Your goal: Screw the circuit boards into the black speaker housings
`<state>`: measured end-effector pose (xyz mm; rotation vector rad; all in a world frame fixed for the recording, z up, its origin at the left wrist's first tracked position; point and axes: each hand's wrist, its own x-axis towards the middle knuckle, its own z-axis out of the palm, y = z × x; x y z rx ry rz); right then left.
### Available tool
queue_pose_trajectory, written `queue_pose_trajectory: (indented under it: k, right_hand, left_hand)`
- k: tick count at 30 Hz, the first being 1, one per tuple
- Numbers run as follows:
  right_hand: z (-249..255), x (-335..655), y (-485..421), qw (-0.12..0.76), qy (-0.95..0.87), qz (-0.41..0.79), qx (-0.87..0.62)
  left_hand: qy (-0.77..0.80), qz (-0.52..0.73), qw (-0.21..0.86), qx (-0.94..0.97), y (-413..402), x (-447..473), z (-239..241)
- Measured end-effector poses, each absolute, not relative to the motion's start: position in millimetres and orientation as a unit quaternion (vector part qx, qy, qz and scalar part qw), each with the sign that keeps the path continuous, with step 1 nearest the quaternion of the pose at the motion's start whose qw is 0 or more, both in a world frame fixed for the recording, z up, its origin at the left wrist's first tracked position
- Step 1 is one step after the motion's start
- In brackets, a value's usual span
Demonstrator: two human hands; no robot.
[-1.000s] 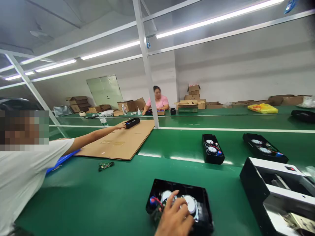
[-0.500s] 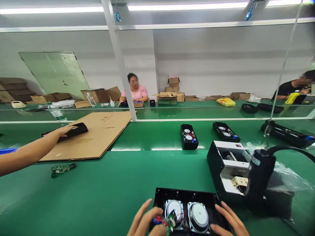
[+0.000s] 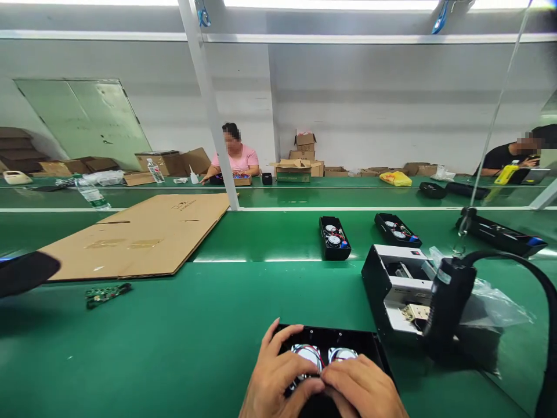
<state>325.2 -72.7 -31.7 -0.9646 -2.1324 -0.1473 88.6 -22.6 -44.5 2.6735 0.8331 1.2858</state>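
My left hand and my right hand lie close together over an open black speaker housing on the green workbench. Their fingers cover most of two round speaker drivers, and thin red wires cross the drivers. Whether the fingers grip a wire or only rest there is hidden. A bare green circuit board lies far from both hands. At the left edge, a blurred black casing passes close to the lens.
A white-and-black open unit stands to my right beside a hanging black power tool on a cable. Similar speaker housings lie farther along. A cardboard sheet covers bench at left. Co-workers sit across the bench.
My hands have come together from either side onto the middle of the housing, now covering the wiring. The co-worker's arm has left the view, and the black casing has moved left off the cardboard.
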Motion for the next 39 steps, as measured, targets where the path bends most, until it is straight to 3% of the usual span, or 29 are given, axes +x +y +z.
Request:
queue_pose_trajectory:
  k: [4, 8, 15, 22, 27, 31, 39]
  right_hand:
    - [-25.1, 335.8, -71.8, 0.319, -0.858, -0.036, -0.402]
    - [-22.1, 327.9, -72.9, 0.271, -0.864, 0.006, -0.424]
    - [5.3, 303.6, -63.1, 0.037, -0.843, 0.200, -0.497]
    - [5.3, 313.5, -73.0, 0.083, -0.776, 0.323, -0.535]
    - [18.7, 316.3, -54.0, 0.125, -0.740, 0.358, -0.555]
    - [40.8, 316.0, -17.4, 0.110, -0.764, 0.361, -0.523]
    - [54.9, 308.0, -6.5, 0.067, -0.778, 0.316, -0.539]
  left_hand:
    - [0.223, 0.343, 0.011, 0.913, -25.0, 75.1, -39.0]
    - [0.272, 0.333, 0.011, 0.903, -30.5, 69.4, -52.5]
    - [0.300, 0.305, 0.040, 0.903, -20.0, 73.6, -97.1]
    - [0.277, 0.309, 0.066, 0.907, -18.9, 73.6, -98.5]
    - [0.360, 0.235, 0.257, 0.865, -0.8, 83.2, -37.5]
    - [0.385, 0.175, 0.410, 0.808, 32.4, 91.4, 5.4]
    - [0.324, 0.099, 0.457, 0.822, 61.0, 93.7, 12.1]
